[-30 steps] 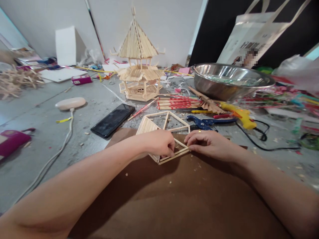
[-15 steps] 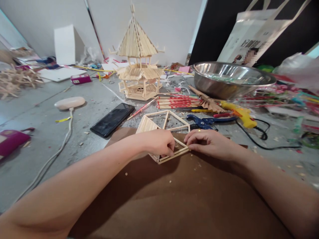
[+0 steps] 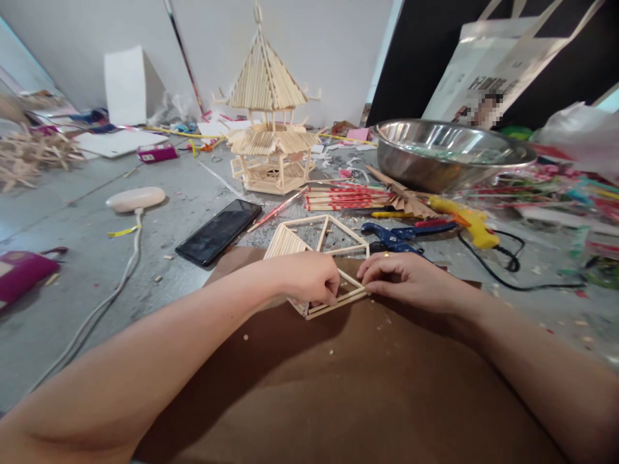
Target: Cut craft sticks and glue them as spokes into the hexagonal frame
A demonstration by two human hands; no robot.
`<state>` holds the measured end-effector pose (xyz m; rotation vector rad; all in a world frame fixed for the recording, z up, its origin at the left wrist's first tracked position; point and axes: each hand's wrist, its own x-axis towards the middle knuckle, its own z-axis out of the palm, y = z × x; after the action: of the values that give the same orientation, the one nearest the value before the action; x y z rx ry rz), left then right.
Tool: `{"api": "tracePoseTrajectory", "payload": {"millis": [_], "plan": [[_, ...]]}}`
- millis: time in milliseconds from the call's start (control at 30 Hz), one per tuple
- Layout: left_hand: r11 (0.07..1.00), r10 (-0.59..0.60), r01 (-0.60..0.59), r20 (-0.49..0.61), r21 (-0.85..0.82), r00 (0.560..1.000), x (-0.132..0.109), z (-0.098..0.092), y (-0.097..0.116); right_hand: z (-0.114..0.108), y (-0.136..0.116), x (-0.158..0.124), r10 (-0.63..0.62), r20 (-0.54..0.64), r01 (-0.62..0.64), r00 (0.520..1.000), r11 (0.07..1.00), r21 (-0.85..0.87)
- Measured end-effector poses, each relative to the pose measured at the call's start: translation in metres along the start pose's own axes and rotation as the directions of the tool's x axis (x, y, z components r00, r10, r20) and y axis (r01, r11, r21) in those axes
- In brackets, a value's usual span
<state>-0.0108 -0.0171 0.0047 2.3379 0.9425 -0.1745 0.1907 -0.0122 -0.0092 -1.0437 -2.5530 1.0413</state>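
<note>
A six-sided frame of thin wooden sticks (image 3: 344, 248) lies on a brown sheet (image 3: 338, 386), with parallel sticks filling its left section. My left hand (image 3: 316, 276) rests over the frame's near left part, fingers curled down and pressed on a stick along the near edge. At the near right corner, my right hand (image 3: 403, 277) pinches the end of that stick between thumb and forefinger. A gold ring shows on one right-hand finger. My left fingertips are partly hidden behind the hand itself.
Behind the frame stands a stick-built pagoda (image 3: 271, 122). A black phone (image 3: 218, 232) lies to the left. Blue-handled pliers (image 3: 396, 237), a yellow glue gun (image 3: 467, 222) with a black cord, red-marked sticks (image 3: 345, 198) and a steel basin (image 3: 449, 154) are to the right.
Almost nothing differs. Both hands keep their hold on the frame's near edge, with only a very slight shift of the fingers and frame.
</note>
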Motion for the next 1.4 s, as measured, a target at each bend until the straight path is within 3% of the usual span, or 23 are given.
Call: {"api": "tracePoseTrajectory", "payload": {"millis": [633, 867, 1000, 1067, 1133, 1267, 1400], "plan": [[1.000, 0.014, -0.013, 0.015, -0.027, 1.000, -0.001, -0.003, 0.000, 0.001, -0.005, -0.001, 0.017, -0.015, -0.018, 1.000, 1.000, -0.020], [0.997, 0.011, -0.020, -0.114, -0.074, 0.993, 0.000, -0.006, 0.003, 0.004, -0.010, -0.002, 0.049, -0.234, -0.031, 0.971, 0.996, 0.079], [0.989, -0.001, -0.033, -0.227, -0.147, 0.974, 0.000, -0.004, 0.006, 0.004, -0.009, -0.001, 0.183, -0.446, -0.067, 0.876, 0.962, 0.263], [0.966, -0.034, -0.044, -0.291, -0.256, 0.956, 0.001, -0.003, 0.008, 0.004, -0.010, -0.001, 0.232, -0.490, -0.038, 0.840, 0.927, 0.373], [0.913, -0.070, -0.069, -0.321, -0.403, 0.944, 0.002, -0.001, 0.009, 0.005, -0.014, -0.001, 0.269, -0.439, -0.053, 0.857, 0.894, 0.445], [0.788, -0.114, -0.140, -0.366, -0.600, 0.924, 0.005, 0.004, 0.011, 0.013, -0.023, -0.003, 0.229, -0.212, -0.122, 0.950, 0.898, 0.423], [0.724, -0.144, -0.195, -0.421, -0.662, 0.895, 0.007, 0.006, 0.013, 0.015, -0.024, -0.002, 0.222, -0.225, -0.119, 0.949, 0.910, 0.396]]}}
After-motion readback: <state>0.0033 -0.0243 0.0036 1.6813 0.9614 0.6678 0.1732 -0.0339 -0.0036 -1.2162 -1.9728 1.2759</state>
